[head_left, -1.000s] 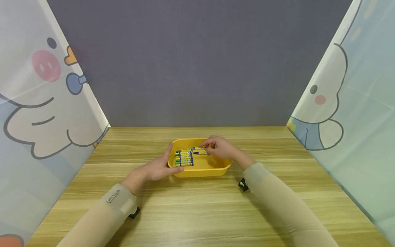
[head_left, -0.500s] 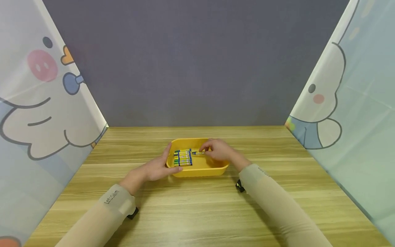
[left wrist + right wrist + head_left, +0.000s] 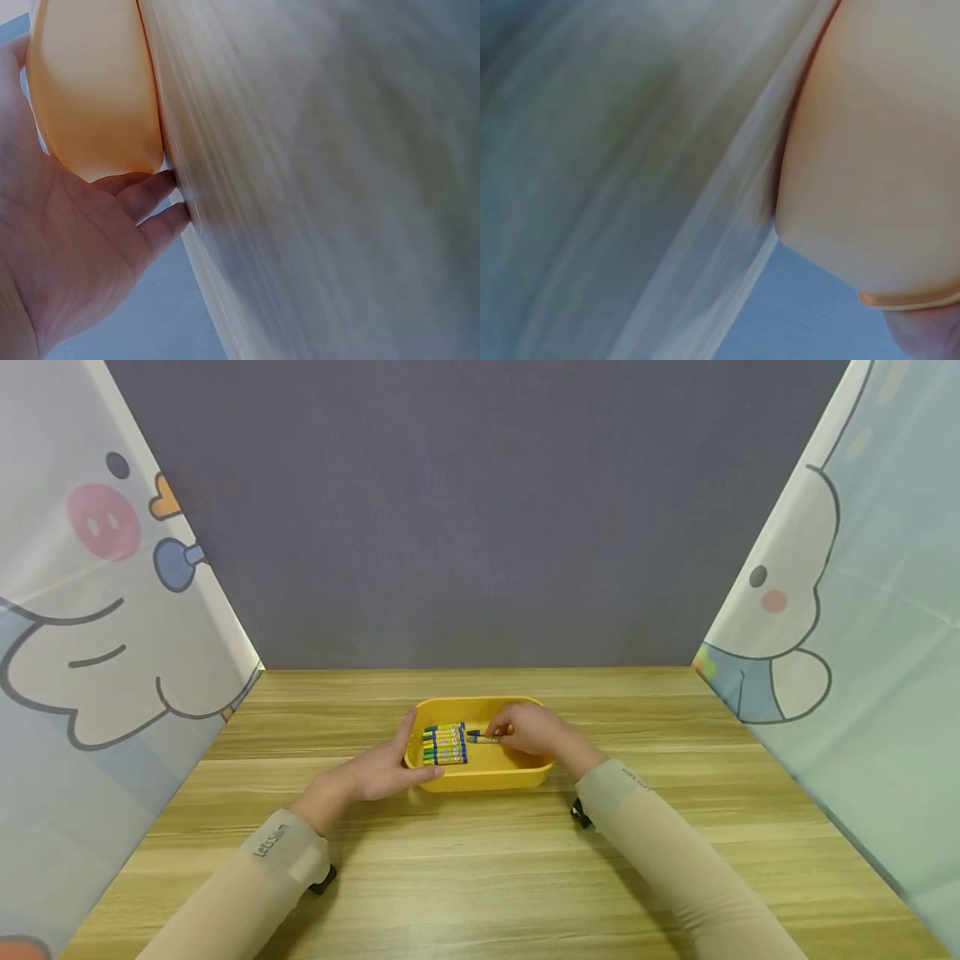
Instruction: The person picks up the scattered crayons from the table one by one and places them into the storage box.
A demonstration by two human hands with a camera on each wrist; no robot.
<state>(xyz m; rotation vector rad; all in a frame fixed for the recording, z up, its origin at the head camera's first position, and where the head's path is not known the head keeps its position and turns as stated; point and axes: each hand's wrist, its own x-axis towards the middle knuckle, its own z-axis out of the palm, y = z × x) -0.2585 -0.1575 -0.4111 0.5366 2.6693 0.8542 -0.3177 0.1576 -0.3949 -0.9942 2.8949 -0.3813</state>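
Inside a yellow tray (image 3: 510,780), several crayons (image 3: 446,744) in yellow wrappers with blue bands lie in a row at the left end. To their right are two more crayons (image 3: 482,740), side by side and partly hidden by my right hand (image 3: 534,728). Its bent thumb and fingers pinch a crayon there. My left hand (image 3: 378,771) rests against the tray's left end, thumb along the near rim and index finger along the outer wall. In the left wrist view, fingertips (image 3: 154,196) touch the tray's outside. Only a sliver of hand shows in the right wrist view.
The tray stands on a wood-grain table (image 3: 465,860). A dark grey panel (image 3: 480,518) rises behind the table, with cartoon-printed cloths (image 3: 885,577) on both sides. Black wrist devices (image 3: 581,814) show under the beige sleeves.
My right hand has shifted slightly toward me and left within the tray. The two crayons at its fingertips now lie closer to me, near the row's end. My left hand stays against the tray.
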